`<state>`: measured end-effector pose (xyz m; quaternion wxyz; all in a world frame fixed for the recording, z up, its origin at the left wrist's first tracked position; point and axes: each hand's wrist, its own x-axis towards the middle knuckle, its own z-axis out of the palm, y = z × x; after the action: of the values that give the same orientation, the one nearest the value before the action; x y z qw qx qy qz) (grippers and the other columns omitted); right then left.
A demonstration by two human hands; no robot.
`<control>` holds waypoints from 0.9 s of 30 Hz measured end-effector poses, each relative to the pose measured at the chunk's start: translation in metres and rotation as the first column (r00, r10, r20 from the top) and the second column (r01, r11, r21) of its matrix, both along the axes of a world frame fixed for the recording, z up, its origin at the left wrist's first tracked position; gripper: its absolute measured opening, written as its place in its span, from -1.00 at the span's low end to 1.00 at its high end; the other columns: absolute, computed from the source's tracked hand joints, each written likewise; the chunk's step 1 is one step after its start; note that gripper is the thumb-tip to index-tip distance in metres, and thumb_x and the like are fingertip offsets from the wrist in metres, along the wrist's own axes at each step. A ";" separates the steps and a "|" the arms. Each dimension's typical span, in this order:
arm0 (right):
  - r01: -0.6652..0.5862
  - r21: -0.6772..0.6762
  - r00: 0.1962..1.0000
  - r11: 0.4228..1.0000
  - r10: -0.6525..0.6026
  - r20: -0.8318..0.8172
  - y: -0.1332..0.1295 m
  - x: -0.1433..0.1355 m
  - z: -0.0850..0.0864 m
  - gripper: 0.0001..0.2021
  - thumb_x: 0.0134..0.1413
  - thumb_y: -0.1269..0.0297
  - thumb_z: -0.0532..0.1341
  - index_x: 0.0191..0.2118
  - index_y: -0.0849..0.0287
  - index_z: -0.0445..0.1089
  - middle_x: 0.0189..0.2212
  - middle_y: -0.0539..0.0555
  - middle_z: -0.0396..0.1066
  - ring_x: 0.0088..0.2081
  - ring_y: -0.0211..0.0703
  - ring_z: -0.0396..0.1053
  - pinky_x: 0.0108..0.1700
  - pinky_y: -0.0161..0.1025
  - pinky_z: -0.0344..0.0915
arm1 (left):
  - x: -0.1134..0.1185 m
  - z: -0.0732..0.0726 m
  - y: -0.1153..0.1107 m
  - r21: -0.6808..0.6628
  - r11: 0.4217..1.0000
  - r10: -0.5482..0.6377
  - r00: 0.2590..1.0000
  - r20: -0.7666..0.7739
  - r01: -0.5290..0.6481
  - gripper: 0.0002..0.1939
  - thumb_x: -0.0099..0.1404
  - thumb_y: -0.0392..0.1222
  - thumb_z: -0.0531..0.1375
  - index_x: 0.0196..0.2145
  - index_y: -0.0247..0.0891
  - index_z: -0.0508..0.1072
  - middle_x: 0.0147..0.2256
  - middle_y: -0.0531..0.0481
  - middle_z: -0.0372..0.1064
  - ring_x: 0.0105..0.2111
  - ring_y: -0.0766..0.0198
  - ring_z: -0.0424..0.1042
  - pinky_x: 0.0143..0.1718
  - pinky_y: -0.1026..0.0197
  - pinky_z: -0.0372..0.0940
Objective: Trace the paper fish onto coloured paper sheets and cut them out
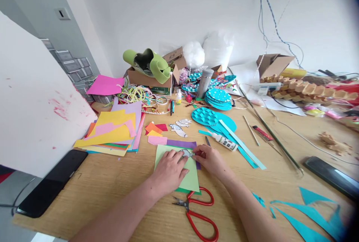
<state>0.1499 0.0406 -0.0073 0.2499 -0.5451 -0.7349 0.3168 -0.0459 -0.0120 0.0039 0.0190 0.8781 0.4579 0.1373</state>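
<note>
My left hand [169, 171] lies spread on a light green sheet of paper [176, 185], its fingertips at the edge of a small pale paper fish cutout [185, 153] outlined in black. At the cutout's tail end, my right hand [207, 158] has its thumb and index finger pinched together on it. Beneath the light green sheet show a purple sheet [182, 143] and a darker green one. Red-handled scissors [188, 205] lie on the table just below the sheets, blades pointing left. More fish cutouts [179, 130] rest beyond the sheets.
Right of the sheets lie a white glue bottle [224, 141], blue paper strips [242, 145] and a dark pen [207, 140]. Coloured paper [112, 126] is stacked on the left, near a black phone [53, 184]. A steel flask [205, 83] stands behind. Blue scraps [308, 212] lie front right.
</note>
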 end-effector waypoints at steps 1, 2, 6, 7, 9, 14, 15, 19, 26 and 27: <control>0.000 0.002 1.000 1.000 0.000 0.006 0.000 0.000 0.000 -0.85 -0.07 0.29 0.18 -0.34 0.19 0.43 -0.43 0.06 0.38 -0.42 -0.17 0.34 -0.36 -0.28 0.22 | 0.000 0.000 0.000 -0.001 1.000 -0.001 1.000 0.001 0.001 -0.61 0.35 -0.07 0.07 0.08 -0.22 0.29 0.06 -0.08 0.28 -0.04 0.07 0.21 -0.04 0.00 0.19; 0.001 0.002 1.000 1.000 -0.001 0.011 0.000 0.000 0.001 -0.86 -0.07 0.30 0.18 -0.35 0.19 0.43 -0.43 0.06 0.38 -0.42 -0.17 0.34 -0.36 -0.28 0.22 | 0.000 0.000 0.000 -0.002 1.000 -0.001 1.000 0.002 0.001 -0.61 0.35 -0.07 0.07 0.09 -0.22 0.29 0.06 -0.08 0.28 -0.03 0.07 0.21 -0.03 0.00 0.19; -0.003 0.016 1.000 1.000 0.002 0.030 0.000 -0.001 0.004 -0.87 -0.06 0.31 0.17 -0.37 0.19 0.43 -0.44 0.06 0.39 -0.42 -0.17 0.34 -0.35 -0.27 0.22 | 0.001 -0.001 0.000 -0.006 1.000 -0.002 1.000 0.010 0.002 -0.61 0.35 -0.08 0.06 0.09 -0.22 0.29 0.06 -0.07 0.28 -0.03 0.07 0.21 -0.02 -0.01 0.18; -0.008 0.015 0.999 1.000 0.008 0.031 0.000 -0.001 0.004 -0.87 -0.05 0.31 0.16 -0.37 0.19 0.43 -0.44 0.06 0.39 -0.42 -0.16 0.35 -0.35 -0.27 0.22 | 0.001 -0.001 0.000 -0.006 1.000 -0.001 1.000 0.011 0.001 -0.61 0.35 -0.08 0.06 0.09 -0.23 0.29 0.05 -0.07 0.28 -0.03 0.07 0.21 -0.02 -0.01 0.18; -0.015 0.008 0.999 1.000 0.015 0.031 -0.001 -0.001 0.005 -0.87 -0.05 0.31 0.16 -0.37 0.19 0.42 -0.45 0.06 0.40 -0.42 -0.16 0.35 -0.36 -0.27 0.22 | 0.001 -0.001 0.000 -0.007 1.000 -0.002 1.000 0.011 0.002 -0.61 0.35 -0.08 0.06 0.09 -0.23 0.29 0.04 -0.07 0.29 -0.04 0.07 0.21 -0.02 -0.01 0.18; 0.000 0.008 0.999 1.000 0.000 0.042 -0.002 -0.001 0.006 -0.82 -0.06 0.32 0.16 -0.29 0.20 0.43 -0.45 0.06 0.41 -0.40 -0.15 0.36 -0.36 -0.28 0.22 | 0.001 0.000 0.000 -0.010 1.000 -0.007 1.000 0.011 0.007 -0.62 0.35 -0.08 0.07 0.08 -0.23 0.30 0.04 -0.07 0.30 -0.04 0.07 0.21 -0.03 0.00 0.19; 0.000 0.006 0.999 1.000 0.000 0.044 -0.001 -0.001 0.006 -0.82 -0.06 0.31 0.16 -0.29 0.20 0.43 -0.46 0.06 0.40 -0.40 -0.15 0.36 -0.36 -0.28 0.22 | 0.001 0.000 0.000 -0.010 1.000 -0.007 1.000 0.012 0.007 -0.62 0.34 -0.08 0.07 0.08 -0.22 0.30 0.03 -0.07 0.30 -0.04 0.08 0.21 -0.03 0.00 0.19; -0.007 0.005 0.999 1.000 0.007 0.044 -0.001 -0.001 0.006 -0.83 -0.05 0.30 0.16 -0.30 0.19 0.43 -0.46 0.06 0.40 -0.40 -0.15 0.36 -0.36 -0.28 0.22 | 0.001 -0.002 -0.001 0.008 1.000 0.009 1.000 0.013 -0.009 -0.62 0.34 -0.07 0.07 0.08 -0.23 0.30 0.07 -0.11 0.26 -0.01 0.07 0.20 0.00 0.00 0.18; -0.008 0.017 0.998 1.000 0.007 0.057 -0.002 -0.001 0.007 -0.84 -0.03 0.29 0.15 -0.32 0.17 0.44 -0.44 0.06 0.41 -0.39 -0.14 0.36 -0.34 -0.27 0.23 | 0.000 -0.005 -0.002 0.018 1.000 0.017 1.000 0.004 -0.017 -0.61 0.35 -0.06 0.06 0.08 -0.21 0.30 0.12 -0.15 0.22 0.03 0.06 0.20 0.02 -0.01 0.17; -0.007 0.018 0.998 1.000 0.006 0.059 -0.002 -0.001 0.007 -0.84 -0.03 0.29 0.15 -0.32 0.17 0.44 -0.44 0.06 0.42 -0.39 -0.13 0.36 -0.34 -0.26 0.23 | 0.000 -0.005 -0.001 0.018 1.000 0.017 1.000 0.005 -0.017 -0.61 0.35 -0.07 0.06 0.08 -0.21 0.30 0.12 -0.14 0.22 0.03 0.06 0.20 0.02 -0.01 0.17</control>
<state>0.1490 0.0385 -0.0003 0.2320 -0.5496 -0.7465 0.2948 -0.0462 -0.0135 -0.0010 0.0113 0.8740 0.4640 0.1437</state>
